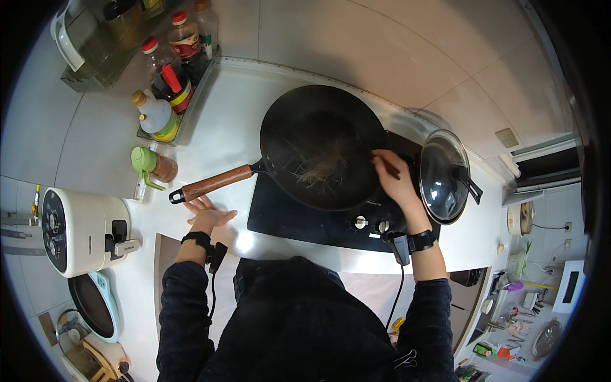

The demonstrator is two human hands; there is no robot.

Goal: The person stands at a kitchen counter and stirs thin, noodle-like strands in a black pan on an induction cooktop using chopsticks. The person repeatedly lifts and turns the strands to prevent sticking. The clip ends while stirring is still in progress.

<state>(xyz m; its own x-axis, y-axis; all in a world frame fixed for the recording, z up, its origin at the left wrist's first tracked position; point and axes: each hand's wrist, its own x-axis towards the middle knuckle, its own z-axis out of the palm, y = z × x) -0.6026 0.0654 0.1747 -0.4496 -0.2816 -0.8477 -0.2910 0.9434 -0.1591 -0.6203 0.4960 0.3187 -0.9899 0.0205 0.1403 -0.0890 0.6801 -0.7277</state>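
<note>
A black wok (329, 110) with a wooden handle (217, 184) sits on a black cooktop (286, 224). Thin, straw-like strands (322, 167) lie in a loose heap inside it. My left hand (207, 214) rests with spread fingers on the white counter, just below the handle's end, and holds nothing. At the wok's right rim is my right hand (394, 174), its fingers bent; whether anything is between them cannot be made out. A glass lid (441, 176) with a black knob stands tilted just right of that hand. Two control knobs (361, 222) are on the cooktop's front.
Sauce bottles (160, 119) stand in a rack at the back left, with a green-topped seasoning jar (160, 164) before it. A white air fryer (86, 231) is at the far left. The tiled wall (363, 43) rises behind the wok.
</note>
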